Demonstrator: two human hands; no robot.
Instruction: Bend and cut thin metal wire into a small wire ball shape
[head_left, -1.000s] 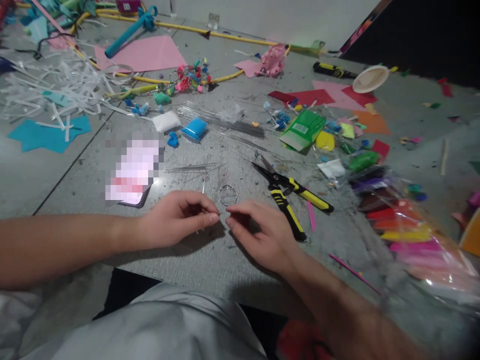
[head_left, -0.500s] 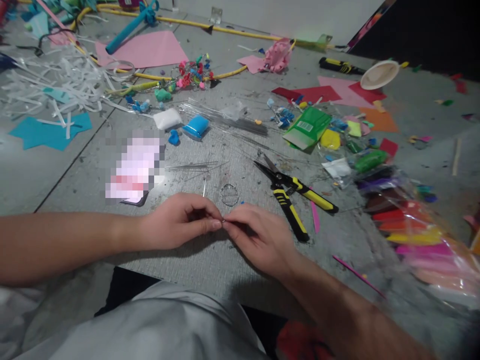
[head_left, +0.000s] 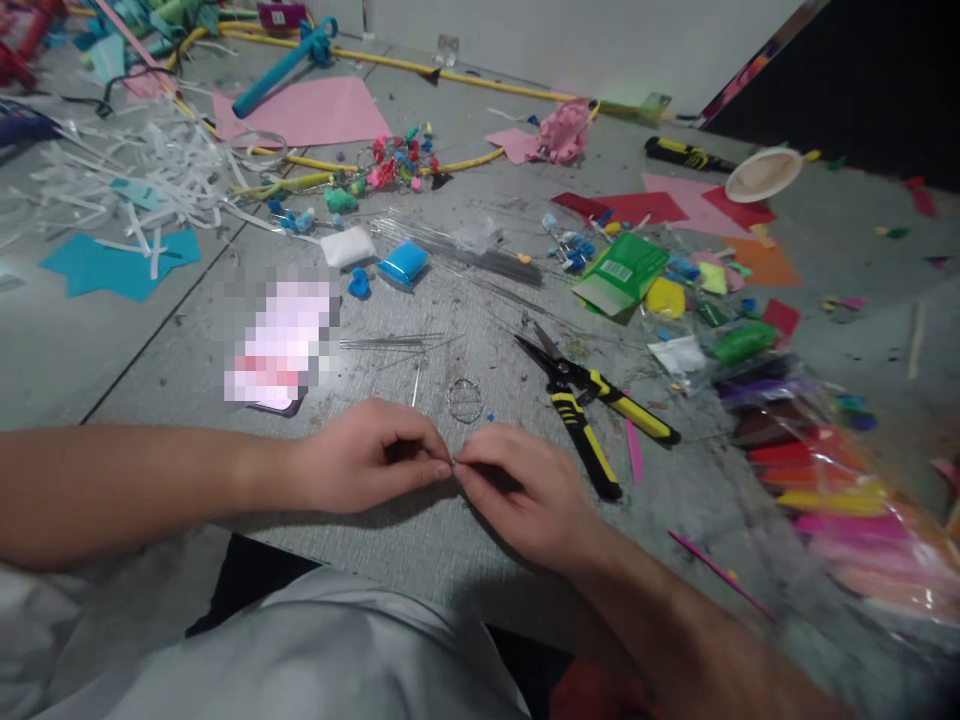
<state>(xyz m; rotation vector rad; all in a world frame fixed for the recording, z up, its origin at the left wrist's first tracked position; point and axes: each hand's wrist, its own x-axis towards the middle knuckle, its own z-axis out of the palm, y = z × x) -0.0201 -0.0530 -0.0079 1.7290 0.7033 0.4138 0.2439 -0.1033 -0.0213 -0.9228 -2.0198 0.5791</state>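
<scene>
Closing earlier gap, your left hand (head_left: 375, 455) and right hand (head_left: 536, 495) are meeting, both pinching tiny piece (head_left: 453, 462), apparently working it jointly; wire ring (head_left: 465, 400) lying beyond.

Head-worn view — forward and down, toward hands (head_left: 367, 462).

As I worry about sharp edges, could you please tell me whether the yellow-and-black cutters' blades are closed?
No, the cutters lie on the table beside the right hand with their blades spread apart.
</scene>
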